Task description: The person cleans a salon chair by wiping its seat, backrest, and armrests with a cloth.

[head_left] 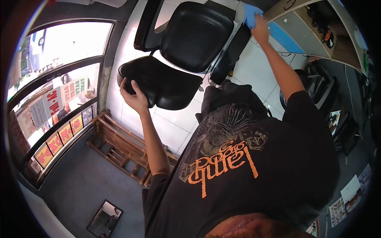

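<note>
"Left hand [135,97]?"
"10 o'clock, forearm rising from 7. Thumb and fingers spread on the outer edge of the cushion [174,85], which is at 11."
"Right hand [261,29]?"
"1 o'clock, arm stretched out from about 3. Fingers closed on the cloth [251,15]; blurry, can't tell exact grip."
"Cloth touching anything?"
"Also 1, just beside the armrest [232,47]. Contact: can't tell."
"Edges, room?"
"Seat [198,37] at 12, thin strip between it and cushion. Bare floor [123,55] at 10, window side, more at 2 between armrest and right forearm. Cabinet [289,23] bounds 2, beyond."
</note>
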The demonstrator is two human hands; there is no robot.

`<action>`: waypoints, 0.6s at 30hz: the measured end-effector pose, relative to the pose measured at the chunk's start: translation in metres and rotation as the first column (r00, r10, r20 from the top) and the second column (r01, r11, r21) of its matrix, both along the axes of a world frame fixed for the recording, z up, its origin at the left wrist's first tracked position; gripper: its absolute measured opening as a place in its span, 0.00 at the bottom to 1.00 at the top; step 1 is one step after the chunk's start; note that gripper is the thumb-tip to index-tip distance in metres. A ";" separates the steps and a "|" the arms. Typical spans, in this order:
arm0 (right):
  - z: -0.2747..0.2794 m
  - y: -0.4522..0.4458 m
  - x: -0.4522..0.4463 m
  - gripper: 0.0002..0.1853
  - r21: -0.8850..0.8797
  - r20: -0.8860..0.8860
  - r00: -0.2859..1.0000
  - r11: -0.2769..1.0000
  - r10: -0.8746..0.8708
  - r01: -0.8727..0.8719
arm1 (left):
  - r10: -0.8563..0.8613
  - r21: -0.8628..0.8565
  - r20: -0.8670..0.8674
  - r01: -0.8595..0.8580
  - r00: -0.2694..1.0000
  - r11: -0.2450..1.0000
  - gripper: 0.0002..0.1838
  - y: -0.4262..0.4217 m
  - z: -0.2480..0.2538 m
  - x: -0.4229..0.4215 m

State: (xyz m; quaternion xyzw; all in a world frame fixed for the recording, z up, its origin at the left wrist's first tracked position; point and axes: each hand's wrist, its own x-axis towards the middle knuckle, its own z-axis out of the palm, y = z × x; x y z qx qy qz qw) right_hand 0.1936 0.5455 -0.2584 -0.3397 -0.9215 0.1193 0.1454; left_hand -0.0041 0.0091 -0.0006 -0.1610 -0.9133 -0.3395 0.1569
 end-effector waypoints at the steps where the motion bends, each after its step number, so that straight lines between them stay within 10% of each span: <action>1: 0.007 -0.035 -0.001 0.42 -0.160 0.061 0.998 0.987 0.018 -0.008 | 0.006 -0.003 0.005 -0.006 1.000 1.000 0.19 0.001 0.001 0.000; 2: 0.004 -0.072 0.009 0.46 0.021 0.095 0.982 0.986 0.161 -0.163 | 0.012 -0.004 0.010 -0.012 1.000 1.000 0.19 0.002 0.002 0.001; 9: 0.040 -0.207 0.078 0.48 -0.437 -0.046 0.644 0.564 0.764 -0.700 | 0.019 0.048 0.038 -0.021 0.999 0.999 0.19 0.004 0.000 0.001; 12: 0.000 -0.133 0.077 0.45 -0.084 -0.016 0.518 0.515 0.855 -0.853 | 0.021 0.045 0.043 -0.023 0.999 0.999 0.19 0.005 0.003 0.001; 18: 0.016 0.027 0.051 0.41 0.081 0.204 0.918 0.929 0.340 -0.362 | 0.024 0.038 0.049 -0.026 0.999 0.999 0.20 0.007 0.002 0.001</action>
